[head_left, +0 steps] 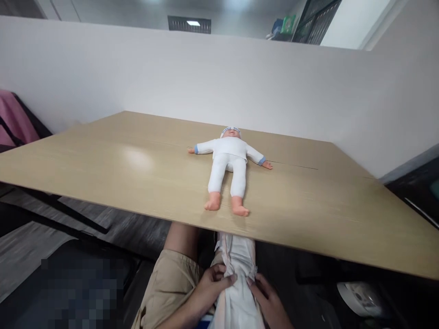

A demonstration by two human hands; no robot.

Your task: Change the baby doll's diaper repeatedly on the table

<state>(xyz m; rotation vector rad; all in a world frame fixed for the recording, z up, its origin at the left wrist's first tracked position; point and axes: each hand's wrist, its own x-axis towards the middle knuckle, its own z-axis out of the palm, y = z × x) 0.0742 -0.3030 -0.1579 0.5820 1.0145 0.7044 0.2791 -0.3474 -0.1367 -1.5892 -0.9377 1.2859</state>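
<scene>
A baby doll (pixel 229 170) in a white suit and a cap lies on its back on the wooden table (pixel 103 164), feet towards me, arms spread. Below the table's front edge, on my lap, I hold a white folded cloth or diaper (pixel 236 269). My left hand (pixel 212 283) pinches its left side with fingers closed. My right hand (pixel 267 297) grips its right side. Both hands are well below and in front of the doll.
A white partition wall (pixel 219 82) stands behind the table. Something pink (pixel 17 121) lies on a dark chair at the far left. A white round object (pixel 360 297) sits low at the right, under the table's edge. My knees in beige shorts (pixel 168 283) are under the table.
</scene>
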